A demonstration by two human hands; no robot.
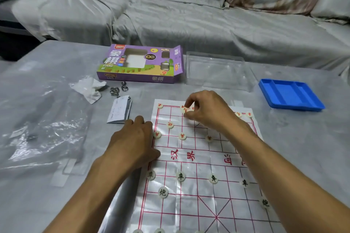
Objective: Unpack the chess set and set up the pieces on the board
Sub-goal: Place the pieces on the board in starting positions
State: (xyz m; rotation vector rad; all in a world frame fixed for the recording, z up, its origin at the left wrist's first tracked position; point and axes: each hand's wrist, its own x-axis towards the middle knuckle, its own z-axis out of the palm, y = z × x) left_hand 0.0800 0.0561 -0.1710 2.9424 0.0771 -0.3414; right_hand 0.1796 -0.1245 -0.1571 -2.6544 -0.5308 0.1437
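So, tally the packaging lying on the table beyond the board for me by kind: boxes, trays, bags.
Boxes: 1, the purple cardboard box
Trays: 2, the clear plastic tray and the blue plastic tray
Bags: 1, the crinkled clear plastic bag
Total: 4

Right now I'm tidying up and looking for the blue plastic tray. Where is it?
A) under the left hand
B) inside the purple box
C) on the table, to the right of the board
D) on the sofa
C: the blue tray lies on the covered table, right of the board, beyond the right hand.
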